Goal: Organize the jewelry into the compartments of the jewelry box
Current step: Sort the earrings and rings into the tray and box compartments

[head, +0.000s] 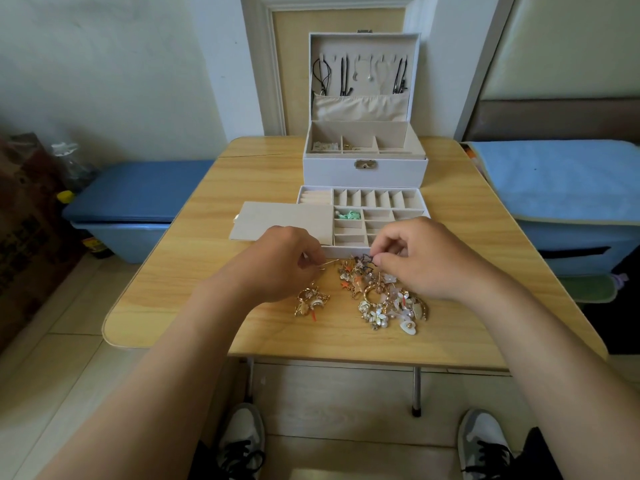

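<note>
A white jewelry box (365,171) stands open at the table's far side, with necklaces hanging in its lid. In front of it lies a white compartment tray (377,199); one cell holds green pieces (347,214). A large pile of gold, pearl and shell jewelry (384,299) lies at the table's front, with a smaller pile (310,301) to its left. My left hand (280,261) pinches a thin gold pin (329,263). My right hand (422,258) pinches a small dark charm (365,259) just above the large pile.
A beige flat lid (277,220) lies left of the tray. The wooden folding table (173,289) has rounded front corners. Blue storage bins stand to the left (138,199) and right (561,188). My shoes show under the table.
</note>
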Tool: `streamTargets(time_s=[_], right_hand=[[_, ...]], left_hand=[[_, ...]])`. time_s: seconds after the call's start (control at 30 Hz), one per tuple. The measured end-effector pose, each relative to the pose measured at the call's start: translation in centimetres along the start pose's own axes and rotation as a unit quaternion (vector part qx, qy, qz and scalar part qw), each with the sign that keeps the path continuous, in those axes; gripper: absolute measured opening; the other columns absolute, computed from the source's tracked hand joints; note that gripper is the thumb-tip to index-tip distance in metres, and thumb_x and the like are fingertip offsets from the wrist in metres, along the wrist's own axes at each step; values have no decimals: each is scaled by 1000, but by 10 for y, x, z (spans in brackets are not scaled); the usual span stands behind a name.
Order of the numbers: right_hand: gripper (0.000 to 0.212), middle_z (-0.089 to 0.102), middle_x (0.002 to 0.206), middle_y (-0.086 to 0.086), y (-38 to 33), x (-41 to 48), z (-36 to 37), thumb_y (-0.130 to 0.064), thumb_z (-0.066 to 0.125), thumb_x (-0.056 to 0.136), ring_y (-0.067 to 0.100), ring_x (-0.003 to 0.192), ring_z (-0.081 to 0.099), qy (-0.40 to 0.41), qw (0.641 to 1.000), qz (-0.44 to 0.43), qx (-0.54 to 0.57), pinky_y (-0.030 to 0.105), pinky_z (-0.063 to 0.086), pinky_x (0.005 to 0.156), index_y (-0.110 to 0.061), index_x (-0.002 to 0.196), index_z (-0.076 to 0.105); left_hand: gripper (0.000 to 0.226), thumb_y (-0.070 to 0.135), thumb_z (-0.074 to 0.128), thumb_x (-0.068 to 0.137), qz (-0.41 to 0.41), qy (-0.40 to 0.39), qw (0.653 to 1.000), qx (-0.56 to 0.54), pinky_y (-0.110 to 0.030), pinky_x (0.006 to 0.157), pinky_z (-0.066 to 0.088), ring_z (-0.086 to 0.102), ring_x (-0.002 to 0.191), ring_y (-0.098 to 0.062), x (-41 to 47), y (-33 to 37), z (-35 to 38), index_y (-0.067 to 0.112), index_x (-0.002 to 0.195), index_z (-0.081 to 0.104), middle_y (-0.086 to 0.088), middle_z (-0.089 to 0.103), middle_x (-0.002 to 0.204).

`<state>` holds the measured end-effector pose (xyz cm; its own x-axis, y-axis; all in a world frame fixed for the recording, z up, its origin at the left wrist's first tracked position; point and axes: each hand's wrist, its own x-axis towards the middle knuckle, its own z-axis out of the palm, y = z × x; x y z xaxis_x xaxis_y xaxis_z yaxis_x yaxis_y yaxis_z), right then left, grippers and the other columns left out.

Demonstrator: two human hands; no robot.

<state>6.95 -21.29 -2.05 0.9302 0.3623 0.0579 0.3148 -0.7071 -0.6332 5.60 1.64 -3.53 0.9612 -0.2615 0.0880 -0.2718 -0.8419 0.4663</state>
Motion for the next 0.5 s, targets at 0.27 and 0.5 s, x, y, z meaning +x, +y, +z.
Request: streamTargets(time_s=[0.27, 0.5], right_hand=[[11, 72, 80, -6, 8, -2, -5, -15, 66, 91, 10, 76, 69, 8, 998, 32, 57, 32, 56, 73, -24, 87, 71], [21, 68, 85, -12, 13, -2, -9, -12, 62, 89, 5, 81, 63, -5, 999, 47, -11, 23, 48, 66, -29, 82, 70]], left_hand=[[19, 10, 66, 88, 31, 34, 999, -7, -31, 83, 53, 64, 86, -13, 2, 6, 1, 16, 103, 77, 1, 70, 99], [21, 9, 65, 88, 44, 27, 999, -14, -24, 78, 50, 63, 87, -12, 2, 12, 6, 17, 105, 76, 2, 70, 100]])
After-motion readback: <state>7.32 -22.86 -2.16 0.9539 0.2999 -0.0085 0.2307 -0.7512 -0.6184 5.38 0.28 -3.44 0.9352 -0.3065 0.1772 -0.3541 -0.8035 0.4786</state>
